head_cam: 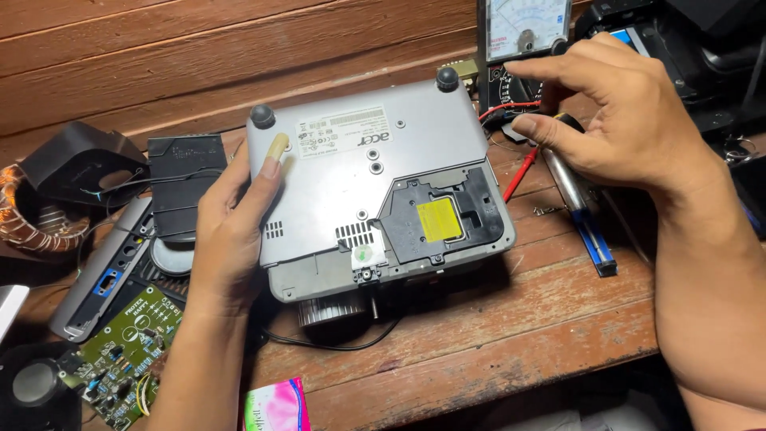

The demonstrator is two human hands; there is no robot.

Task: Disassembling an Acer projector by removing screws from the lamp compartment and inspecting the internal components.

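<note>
nearest you a green circuit board (128, 351) lies at the front left of the wooden counter (495, 319), and just beyond it your left hand (231, 223) presses open and flat against the left edge of the upturned grey projector (367, 175), holding nothing. the projector sits mid-counter with a black hatch (447, 219) and yellow label on its underside. farther back right, your right hand (614, 112) hovers half curled, fingertips pinching a screwdriver (578, 199) by the meter (523, 32).
</note>
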